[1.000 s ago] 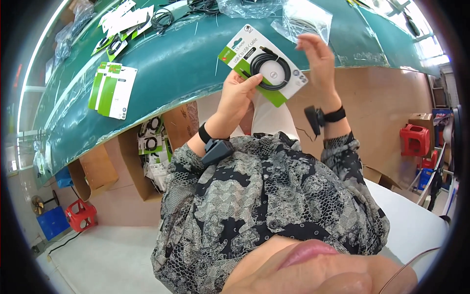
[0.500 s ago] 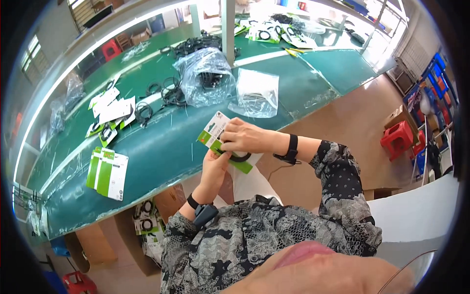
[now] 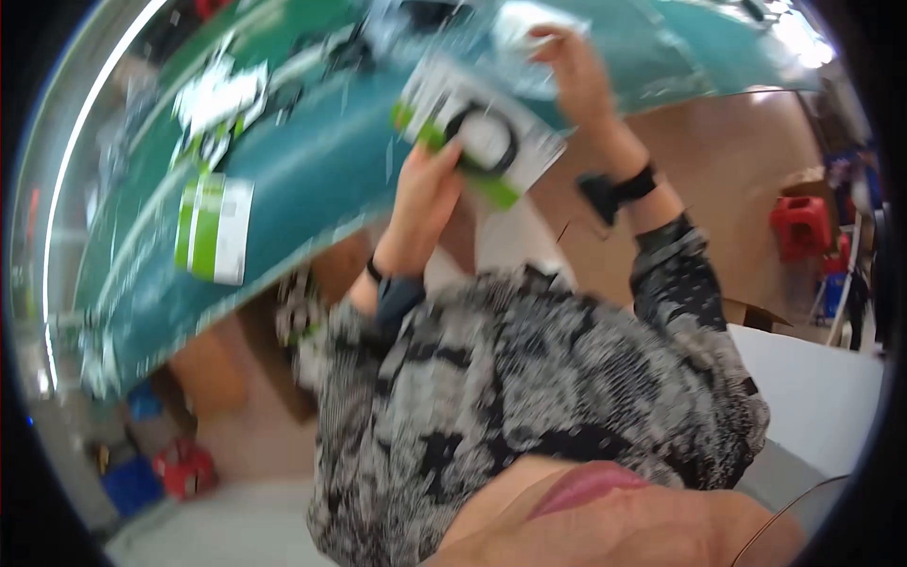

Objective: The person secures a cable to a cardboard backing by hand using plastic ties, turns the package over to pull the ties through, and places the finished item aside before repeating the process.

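My left hand (image 3: 421,194) grips the lower edge of a white and green card package (image 3: 436,102) with a black coiled cable (image 3: 487,142) fixed to it, held up over the edge of the green table (image 3: 312,189). Beyond the card's far corner, my right hand (image 3: 581,87) is raised with its fingers curled near a clear plastic bag (image 3: 529,21). The picture is blurred, so I cannot tell whether that hand holds anything. Both wrists wear dark bands.
A white and green box (image 3: 213,229) lies on the table's left part, with a pile of similar cards and cables (image 3: 222,99) behind it. Cardboard boxes (image 3: 210,370) stand under the table. A red stool (image 3: 799,227) is at the right, a white surface (image 3: 817,397) below it.
The view has swung and blurred. The card has been lifted higher over the table edge. My right hand has come off the card and moved up toward the clear bag.
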Demonstrator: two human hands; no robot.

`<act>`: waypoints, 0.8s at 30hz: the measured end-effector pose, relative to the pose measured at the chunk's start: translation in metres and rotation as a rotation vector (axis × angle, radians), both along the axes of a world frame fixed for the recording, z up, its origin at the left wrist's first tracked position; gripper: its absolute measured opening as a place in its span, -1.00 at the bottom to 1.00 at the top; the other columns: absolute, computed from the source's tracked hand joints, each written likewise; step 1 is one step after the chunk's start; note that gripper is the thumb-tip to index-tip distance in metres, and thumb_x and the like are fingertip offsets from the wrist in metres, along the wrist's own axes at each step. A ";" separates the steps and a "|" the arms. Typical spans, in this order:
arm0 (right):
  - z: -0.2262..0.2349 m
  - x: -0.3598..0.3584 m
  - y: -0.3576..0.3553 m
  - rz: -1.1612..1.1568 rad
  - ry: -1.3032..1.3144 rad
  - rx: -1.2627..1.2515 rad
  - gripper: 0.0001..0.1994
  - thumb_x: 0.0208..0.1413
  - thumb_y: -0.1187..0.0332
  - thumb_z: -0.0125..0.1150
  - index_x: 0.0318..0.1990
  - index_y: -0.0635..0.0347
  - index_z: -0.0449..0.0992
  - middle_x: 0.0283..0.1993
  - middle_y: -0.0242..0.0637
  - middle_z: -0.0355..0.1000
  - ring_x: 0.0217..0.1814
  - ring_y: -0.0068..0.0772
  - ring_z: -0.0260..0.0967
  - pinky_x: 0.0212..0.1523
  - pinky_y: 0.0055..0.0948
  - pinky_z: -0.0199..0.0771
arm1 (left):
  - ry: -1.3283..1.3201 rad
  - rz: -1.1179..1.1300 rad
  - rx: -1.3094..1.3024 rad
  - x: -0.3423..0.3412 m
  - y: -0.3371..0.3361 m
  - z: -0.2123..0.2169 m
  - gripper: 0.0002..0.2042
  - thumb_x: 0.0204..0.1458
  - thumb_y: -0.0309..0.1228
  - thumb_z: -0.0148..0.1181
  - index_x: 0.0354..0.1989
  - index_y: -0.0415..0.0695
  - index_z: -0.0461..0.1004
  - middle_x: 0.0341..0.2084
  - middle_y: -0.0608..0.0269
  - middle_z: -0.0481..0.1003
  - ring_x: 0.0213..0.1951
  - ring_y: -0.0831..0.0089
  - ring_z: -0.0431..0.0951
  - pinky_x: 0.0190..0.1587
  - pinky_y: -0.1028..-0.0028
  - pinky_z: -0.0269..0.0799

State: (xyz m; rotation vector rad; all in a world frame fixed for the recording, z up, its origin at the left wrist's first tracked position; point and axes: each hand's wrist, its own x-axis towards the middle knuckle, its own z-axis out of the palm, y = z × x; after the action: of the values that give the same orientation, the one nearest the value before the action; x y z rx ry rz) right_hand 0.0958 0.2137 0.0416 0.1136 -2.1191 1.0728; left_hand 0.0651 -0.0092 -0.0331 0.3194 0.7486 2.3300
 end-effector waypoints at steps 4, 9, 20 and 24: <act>-0.053 0.016 -0.022 0.548 -0.071 0.152 -0.60 0.10 0.38 0.11 0.11 0.25 0.30 0.07 -0.21 0.35 0.07 -0.40 0.33 0.09 -0.41 0.32 | 0.003 -0.007 0.026 0.010 -0.001 0.008 -0.67 0.08 -0.61 0.03 0.04 -0.27 0.27 -0.05 0.18 0.40 -0.02 0.36 0.43 0.06 0.35 0.34; -0.089 0.019 -0.021 0.712 -0.301 -0.310 -0.60 0.06 0.38 0.16 0.07 0.26 0.34 -0.06 -0.25 0.42 -0.06 -0.54 0.37 -0.03 -0.48 0.41 | 0.000 -0.054 0.048 0.020 0.000 0.003 -0.71 0.09 -0.59 0.04 0.01 -0.25 0.28 -0.08 0.17 0.43 -0.05 0.40 0.45 0.03 0.38 0.38; -0.108 0.070 -0.020 0.556 -0.609 -1.494 -0.54 0.21 0.29 -0.01 0.23 0.24 0.16 -0.08 -0.20 0.43 -0.17 -0.42 0.42 -0.14 -0.53 0.45 | 0.085 -0.091 -0.022 0.028 0.001 0.003 -0.72 0.10 -0.60 0.02 0.00 -0.25 0.27 -0.08 0.17 0.43 -0.04 0.39 0.46 0.03 0.35 0.40; -0.101 0.052 -0.029 0.666 -0.541 -1.235 -0.56 0.15 0.32 0.07 0.16 0.26 0.24 -0.08 -0.22 0.44 -0.15 -0.49 0.41 -0.13 -0.54 0.45 | 0.075 -0.071 -0.006 0.029 0.002 -0.003 -0.70 0.09 -0.61 0.02 0.02 -0.24 0.25 -0.06 0.17 0.41 -0.03 0.38 0.45 0.05 0.35 0.39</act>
State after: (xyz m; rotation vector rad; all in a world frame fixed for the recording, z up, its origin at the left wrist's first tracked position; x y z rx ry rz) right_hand 0.1482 0.1851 -0.0598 -0.0937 -1.4359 2.8668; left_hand 0.0944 -0.0073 -0.0366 0.4257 0.7680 2.2585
